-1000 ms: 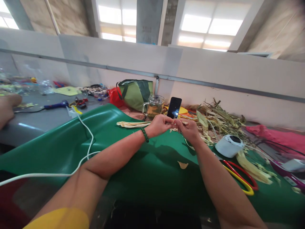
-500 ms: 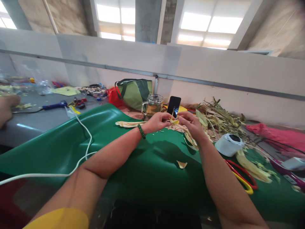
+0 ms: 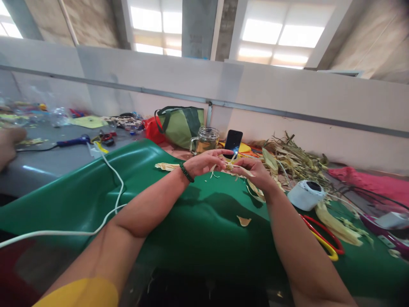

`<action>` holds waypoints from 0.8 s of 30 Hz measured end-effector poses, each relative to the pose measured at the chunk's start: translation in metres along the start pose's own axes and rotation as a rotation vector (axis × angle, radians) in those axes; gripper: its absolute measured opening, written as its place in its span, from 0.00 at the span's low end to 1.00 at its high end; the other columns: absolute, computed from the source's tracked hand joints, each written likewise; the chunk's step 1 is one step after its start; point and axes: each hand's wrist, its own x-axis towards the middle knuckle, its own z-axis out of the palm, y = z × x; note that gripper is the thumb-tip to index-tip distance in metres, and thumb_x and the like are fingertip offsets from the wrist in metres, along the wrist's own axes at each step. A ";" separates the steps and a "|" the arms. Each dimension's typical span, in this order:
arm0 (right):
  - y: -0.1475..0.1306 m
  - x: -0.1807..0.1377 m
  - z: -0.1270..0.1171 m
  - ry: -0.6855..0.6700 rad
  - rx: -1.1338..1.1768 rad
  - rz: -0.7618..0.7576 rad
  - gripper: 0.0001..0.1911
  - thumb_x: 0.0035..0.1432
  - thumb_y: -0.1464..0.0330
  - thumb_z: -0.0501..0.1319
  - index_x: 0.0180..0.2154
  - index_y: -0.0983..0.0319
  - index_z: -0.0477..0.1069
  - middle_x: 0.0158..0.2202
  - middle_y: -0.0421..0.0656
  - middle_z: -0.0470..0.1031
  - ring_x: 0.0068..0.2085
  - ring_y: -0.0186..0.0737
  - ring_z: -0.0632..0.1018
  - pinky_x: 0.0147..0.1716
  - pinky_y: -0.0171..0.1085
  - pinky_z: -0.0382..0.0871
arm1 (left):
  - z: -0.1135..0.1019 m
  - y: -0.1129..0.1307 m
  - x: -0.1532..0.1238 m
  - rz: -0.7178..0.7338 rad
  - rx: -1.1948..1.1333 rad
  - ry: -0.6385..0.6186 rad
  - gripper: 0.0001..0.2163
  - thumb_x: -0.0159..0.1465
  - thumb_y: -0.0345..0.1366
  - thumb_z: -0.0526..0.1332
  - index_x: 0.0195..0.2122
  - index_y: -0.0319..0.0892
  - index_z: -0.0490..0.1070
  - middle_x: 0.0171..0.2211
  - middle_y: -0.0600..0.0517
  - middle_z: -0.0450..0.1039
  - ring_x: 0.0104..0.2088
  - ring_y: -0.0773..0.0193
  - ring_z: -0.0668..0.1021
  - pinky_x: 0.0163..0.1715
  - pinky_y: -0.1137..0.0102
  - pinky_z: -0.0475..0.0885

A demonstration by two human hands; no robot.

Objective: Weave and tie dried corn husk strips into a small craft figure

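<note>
My left hand point(image 3: 202, 162), with a green bead bracelet on its wrist, and my right hand point(image 3: 254, 172) meet above the green mat point(image 3: 179, 221). Between their fingertips they pinch pale dried husk strips point(image 3: 232, 167). Loose ends of the strips hang down past my right wrist. A long pale husk piece point(image 3: 168, 166) lies on the mat just left of my left hand. A small husk scrap point(image 3: 244, 221) lies on the mat below my hands.
Behind my hands stand a glass mug of tea point(image 3: 204, 140), a propped phone point(image 3: 233, 142) and a green bag point(image 3: 180, 123). A pile of dried husks point(image 3: 295, 160), a white tape roll point(image 3: 307, 195), red and yellow rings point(image 3: 322, 241). White cable point(image 3: 108, 204); another person's hand point(image 3: 8, 143) far left.
My hands have drawn slightly apart and my left fingers have spread, with the husk strips now stretched between them. The rest of the bench is unchanged.
</note>
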 end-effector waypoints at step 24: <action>0.002 -0.002 0.019 0.279 -0.462 -0.209 0.18 0.59 0.57 0.55 0.23 0.60 0.66 0.19 0.38 0.68 0.21 0.33 0.68 0.24 0.33 0.60 | 0.007 -0.020 0.013 0.279 0.510 0.273 0.17 0.53 0.46 0.65 0.27 0.33 0.73 0.22 0.53 0.70 0.23 0.73 0.69 0.24 0.77 0.63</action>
